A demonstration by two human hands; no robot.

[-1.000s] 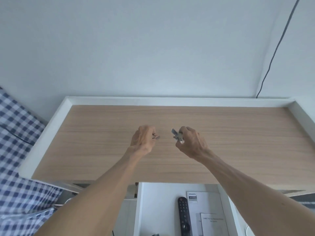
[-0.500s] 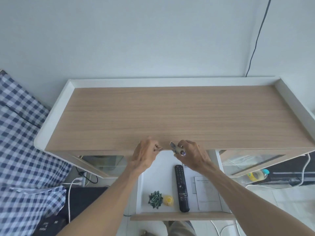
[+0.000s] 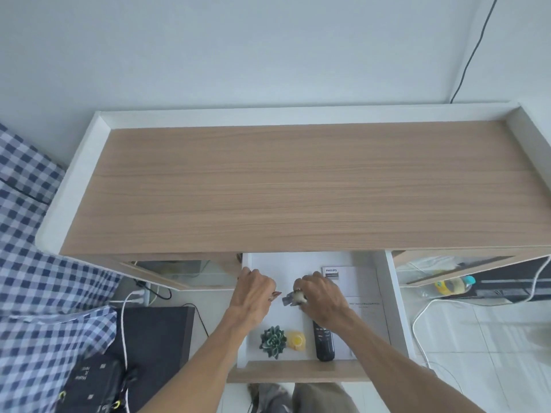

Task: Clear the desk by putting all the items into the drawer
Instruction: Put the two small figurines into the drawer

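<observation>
The drawer [image 3: 395,308] stands pulled out below the front edge of the desk [image 3: 298,186], its white floor open to view. Inside it, near the wooden front panel, a small green succulent [image 3: 272,341] sits just beside a yellow rounded object [image 3: 296,340], the two touching or nearly so. To their right a black remote control [image 3: 324,344] lies lengthwise, its far end hidden under the right hand. Along the right side of the drawer lies a white Philips booklet [image 3: 351,277], with a second printed sheet [image 3: 371,317] overlapping its near part.

Both hands hover over the middle of the drawer, above its contents. The left hand [image 3: 256,293] is curled closed around a small brownish pointed item [image 3: 275,294], of which only the tip shows past the fingers; what it is cannot be told. The right hand [image 3: 320,296] is clenched on a small greyish metal object [image 3: 290,299] that sticks out toward the left hand, blurred and too small to identify. The two held things are near each other but apart.

Left of the desk is blue checked fabric [image 3: 32,263]; below it a black box [image 3: 155,338] and white cables [image 3: 128,302] sit on the floor. To the right, under the desk, a roll of tape [image 3: 451,286] rests on a lower surface.
</observation>
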